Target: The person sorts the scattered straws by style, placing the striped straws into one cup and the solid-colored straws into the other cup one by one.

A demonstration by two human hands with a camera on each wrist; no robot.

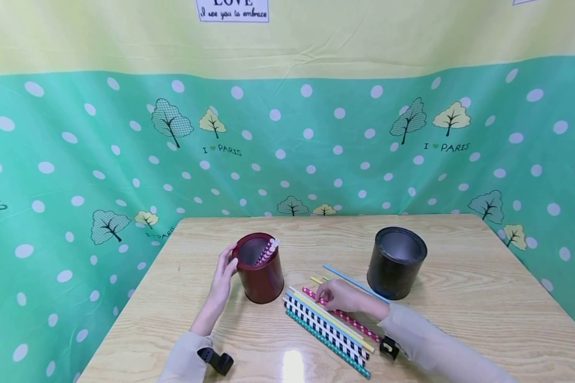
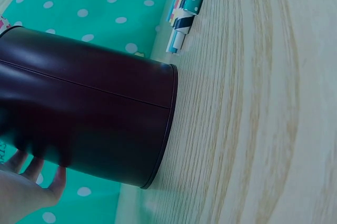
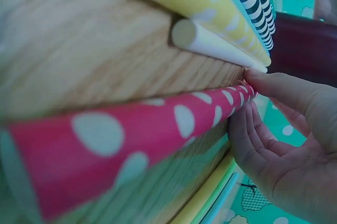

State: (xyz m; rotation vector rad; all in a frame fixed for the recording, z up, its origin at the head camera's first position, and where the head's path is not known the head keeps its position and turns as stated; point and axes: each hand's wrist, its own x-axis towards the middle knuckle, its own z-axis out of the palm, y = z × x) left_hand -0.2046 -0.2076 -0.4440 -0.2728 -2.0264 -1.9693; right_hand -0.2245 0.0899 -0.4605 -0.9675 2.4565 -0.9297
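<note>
"What's under your work?"

"A pale wood-grained desk (image 1: 144, 308), with a patch of glare (image 1: 293, 367) nearer me than the dark red tin (image 1: 263, 282)."

"And the room?"

"Behind that tin hangs a green cloth (image 1: 292, 162) with white dots and printed trees, yellow higher up."

"Your fingers?"

"My right hand (image 1: 340, 296) has its fingers pinched on a pink spotted straw (image 1: 356, 321), right of the red tin. My left hand (image 1: 224, 274) curves its fingers round the tin's left side."

"Anything else?"

"More straws (image 1: 323, 325) right of it, and a black tin (image 1: 394, 279) farther right."
</note>
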